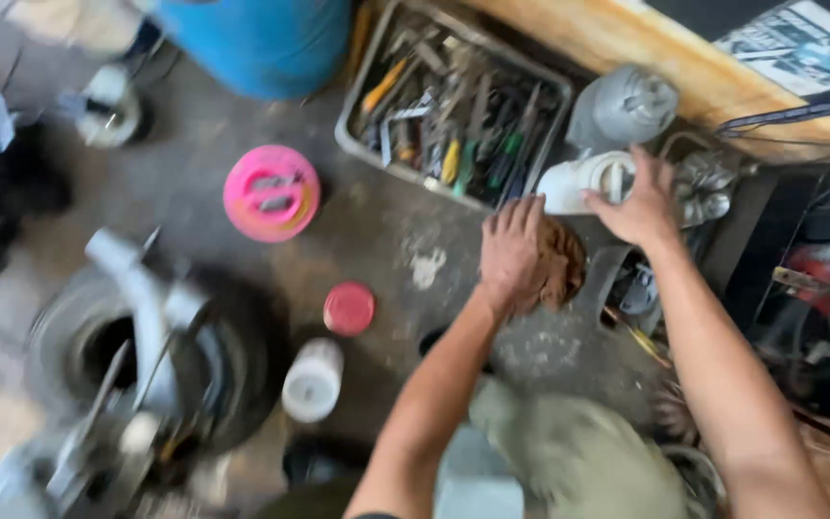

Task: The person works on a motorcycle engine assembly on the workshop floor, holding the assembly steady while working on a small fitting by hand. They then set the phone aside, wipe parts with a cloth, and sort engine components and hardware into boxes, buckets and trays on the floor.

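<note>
Two hands: both down at the far right part of the concrete floor (242, 183), working side by side.
Left hand (514, 248): palm down, fingers together, pressed flat on a brown rag (561, 269); holding it or merely resting on it, hard to tell.
Brown rag: bunched on the floor just below the tool tray, half hidden under the left hand.
Right hand (638, 200): fingers spread, laid on the right end of a white plastic part (583, 181); touching, no clear grip.
White plastic part: rounded, lying on its side between the tool tray and a heap of grey metal parts (703, 187).
Grey metal cylinder (622, 108): just behind the white part, against a yellowish wooden board (626, 43).
Tool tray (350, 115): rectangular, grey, crammed with screwdrivers and pliers with yellow, green and blue handles, at the far edge of the floor.
Pink round lid (272, 192): left of the tray, flat on the floor.
Small red lid (349, 308): nearer, close to the left forearm.
White cylinder (313, 380): just below the red lid.
Tyre with grey metal fork (146, 356): near left, blurred.
Blue drum (261, 38): far edge, left of the tray.
Grey-green trouser knee (569, 452): near edge, between the forearms.
</note>
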